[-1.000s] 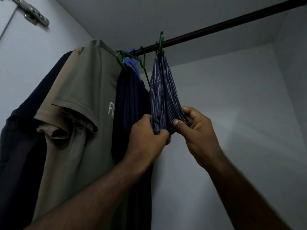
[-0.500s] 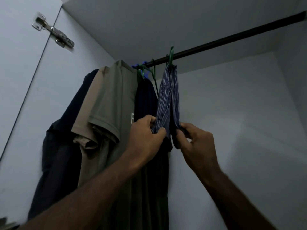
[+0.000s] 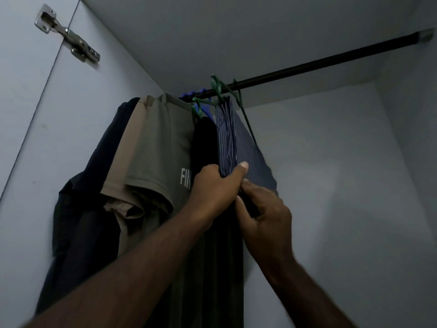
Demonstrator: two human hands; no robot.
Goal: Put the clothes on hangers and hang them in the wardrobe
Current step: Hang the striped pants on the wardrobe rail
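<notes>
Navy pinstriped garment [image 3: 225, 138], green hanger [image 3: 218, 87], olive shirt [image 3: 163, 147], seemingly black rod [image 3: 319, 65].

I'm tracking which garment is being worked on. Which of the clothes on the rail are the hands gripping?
The striped navy garment, rightmost on the rail. Both the left hand and right hand grip its lower edge; the others hang untouched.

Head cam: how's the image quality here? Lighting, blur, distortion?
Head view: dim, flat lighting with no glare; the dark garments beside the olive T-shirt lose detail in shadow. The forearms smear with motion blur toward the bottom edge, while the left hand and right hand on the striped garment stay fairly sharp. Wide-angle view skews the wardrobe walls; the black rail runs diagonally.
</notes>
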